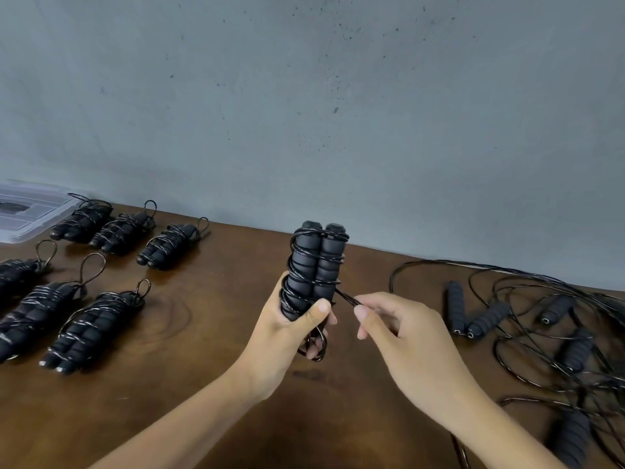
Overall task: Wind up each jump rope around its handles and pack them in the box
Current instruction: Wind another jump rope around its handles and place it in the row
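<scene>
My left hand [287, 330] grips the lower end of a pair of black foam jump rope handles [316, 265], held upright side by side above the table with black cord wound round them. My right hand [399, 324] pinches the cord's doubled end [348, 299] just right of the handles. A short loop of cord [316, 346] hangs below my left hand. Several wound jump ropes [91, 328] lie in rows on the left. A clear plastic box [23, 211] sits at the far left, by the wall.
A tangle of unwound jump ropes [554, 319] with loose black handles covers the right side of the brown wooden table [209, 333]. A grey wall rises right behind the table's far edge.
</scene>
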Tool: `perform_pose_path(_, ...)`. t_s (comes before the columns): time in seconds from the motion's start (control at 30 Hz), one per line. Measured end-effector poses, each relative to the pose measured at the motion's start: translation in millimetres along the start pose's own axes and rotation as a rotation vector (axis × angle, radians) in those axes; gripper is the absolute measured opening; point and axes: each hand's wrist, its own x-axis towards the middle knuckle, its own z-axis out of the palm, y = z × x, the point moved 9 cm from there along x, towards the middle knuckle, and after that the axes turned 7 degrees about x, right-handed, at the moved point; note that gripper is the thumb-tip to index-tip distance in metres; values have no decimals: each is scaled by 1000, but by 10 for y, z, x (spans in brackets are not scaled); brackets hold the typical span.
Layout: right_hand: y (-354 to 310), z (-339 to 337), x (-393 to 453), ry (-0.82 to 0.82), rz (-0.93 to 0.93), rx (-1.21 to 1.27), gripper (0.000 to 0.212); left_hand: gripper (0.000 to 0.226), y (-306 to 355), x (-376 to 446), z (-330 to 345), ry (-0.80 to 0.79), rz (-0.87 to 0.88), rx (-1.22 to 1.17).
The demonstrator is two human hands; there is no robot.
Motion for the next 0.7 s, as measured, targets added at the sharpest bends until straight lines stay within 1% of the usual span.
perform_pose_path(0.13, -90, 190, -114, 95, -10, -9, 25, 40, -106, -11, 66, 78, -66, -81)
perform_pose_path(0.23, -129, 504, -186, 75, 36, 6, 43, 42, -160, -19, 121, 172, -106, -166)
perform_pose_path(0.3, -146, 679, -201, 67, 95, -24, 55, 31, -161, -32, 172, 173, -130, -217)
perform_pose_path(0.37, -201, 770, -187, 93, 101, -56, 61, 22, -192, -42, 189, 155, -170, -235)
perform_pose_path(0.43, -291, 829, -151, 113, 42, -88, 64, 22, -204, -50, 170, 143, -219, -262)
perform_pose_path(0.5, -298, 913, -121, 70, 60, -149, 68, 25, -213, -67, 128, 131, -251, -312)
perform_pose_path(0.53, -296, 946, -111, 54, 63, -168, 68, 29, -210, -69, 112, 109, -256, -329)
perform_pose_path(0.57, -281, 975, -106, 43, 65, -169, 68, 37, -215, -75, 97, 87, -263, -333)
perform_pose_path(0.63, -239, 998, -85, 48, 85, -106, 65, 69, -228, -95, 74, 59, -286, -346)
perform_pose_path(0.67, -222, 1004, -61, 66, 102, -69, 66, 81, -232, -110, 43, 46, -294, -340)
perform_pose_path(0.7, -194, 993, -46, 82, 113, -46, 67, 81, -235, -121, 27, 43, -286, -327)
